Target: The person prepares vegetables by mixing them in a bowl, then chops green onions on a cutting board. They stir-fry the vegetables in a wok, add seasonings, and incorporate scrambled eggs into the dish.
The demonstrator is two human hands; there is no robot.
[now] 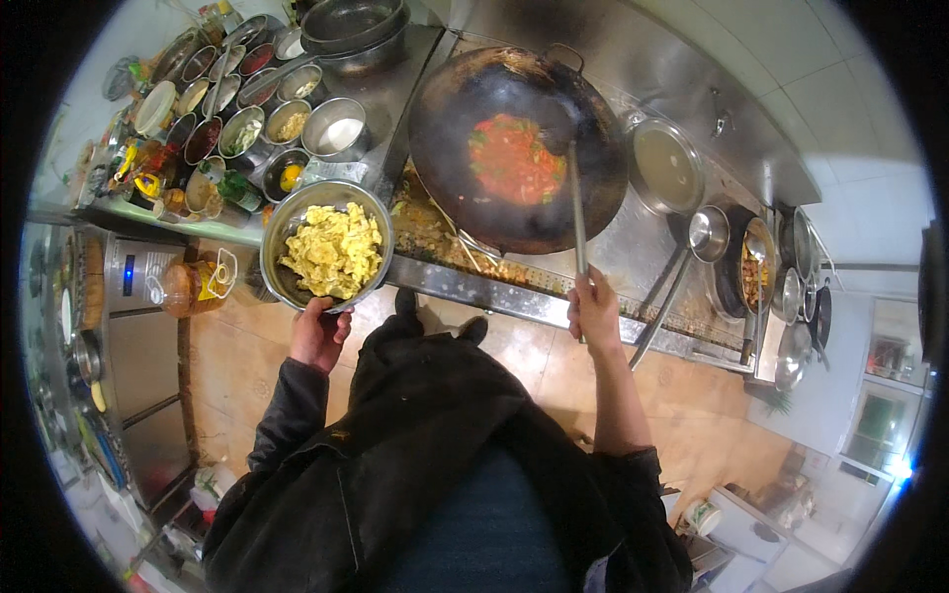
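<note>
Gripped at its near rim by my left hand (pixel 320 335), a steel bowl (pixel 271 256) holds cooked scrambled eggs (pixel 331 250). My right hand (pixel 594 307) is closed around the long handle of a wok ladle or spatula (pixel 577 215). That tool's dark head rests inside a large blackened wok (pixel 460 81), near the far right of the food, and its exact shape is hard to make out. Chopped tomato with green pieces in red sauce (pixel 515 159) lies in the wok's middle. The bowl is left of the wok and apart from it.
Several steel seasoning pots (pixel 289 122) crowd the left counter beside stacked pans (pixel 356 37). Right of the wok stands a pot of cloudy liquid (pixel 667 167). A long-handled ladle (pixel 708 233) projects past the stove's front edge (pixel 489 289). A large plastic jar (pixel 194 287) is at left.
</note>
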